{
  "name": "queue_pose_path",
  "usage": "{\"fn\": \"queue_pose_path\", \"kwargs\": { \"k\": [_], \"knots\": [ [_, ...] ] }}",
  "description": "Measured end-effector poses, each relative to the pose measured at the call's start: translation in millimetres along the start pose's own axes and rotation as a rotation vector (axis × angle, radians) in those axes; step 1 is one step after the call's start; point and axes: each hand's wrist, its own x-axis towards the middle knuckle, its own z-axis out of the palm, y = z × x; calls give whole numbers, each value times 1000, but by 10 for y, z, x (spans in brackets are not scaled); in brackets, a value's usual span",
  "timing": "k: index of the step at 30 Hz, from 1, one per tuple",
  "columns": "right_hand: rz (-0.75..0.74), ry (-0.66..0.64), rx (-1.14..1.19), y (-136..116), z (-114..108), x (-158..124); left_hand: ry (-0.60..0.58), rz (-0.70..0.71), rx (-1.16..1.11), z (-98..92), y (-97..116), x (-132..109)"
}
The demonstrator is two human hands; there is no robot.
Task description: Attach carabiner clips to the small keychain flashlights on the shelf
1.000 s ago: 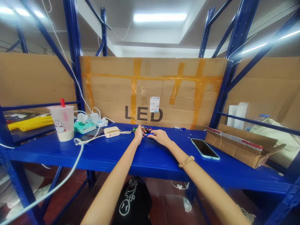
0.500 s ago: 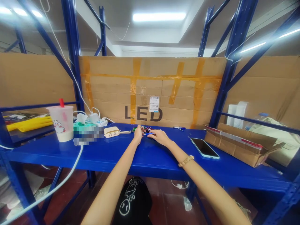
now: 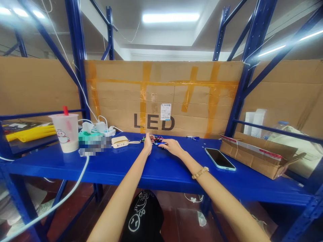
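At the middle of the blue steel shelf (image 3: 121, 164), a small blue part (image 3: 160, 143) lies with its long axis sideways, against my right hand's (image 3: 173, 147) fingers, held together; my left hand (image 3: 148, 145) is farther off, and I cannot tell whether either hand grips anything

Looked glossy, painted steel: shelf (image 3: 121, 164) under left hand (image 3: 148, 145) & right hand (image 3: 173, 148). Matt corrugated cardboard (image 3: 161, 97) straight ahead, w/ shiny tape (image 3: 143, 97); smooth glass phone (image 3: 219, 159) right of rt hand.

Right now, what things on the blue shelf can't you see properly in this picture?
- Head view: the small coloured pieces are too small to tell, and the left hand and right hand partly cover them.
- Head view: a pixelated patch beside the plastic cup blurs whatever lies there.
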Motion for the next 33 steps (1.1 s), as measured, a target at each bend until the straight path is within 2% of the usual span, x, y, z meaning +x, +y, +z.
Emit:
{"fn": "queue_pose_path", "kwargs": {
  "k": [20, 33],
  "knots": [
    [-21, 7, -33, 29, 49, -5, 45, 8, 5, -12, -37, 32],
    [-87, -46, 26, 109, 110, 22, 34, 25, 42, -25, -48, 18]
  ]
}}
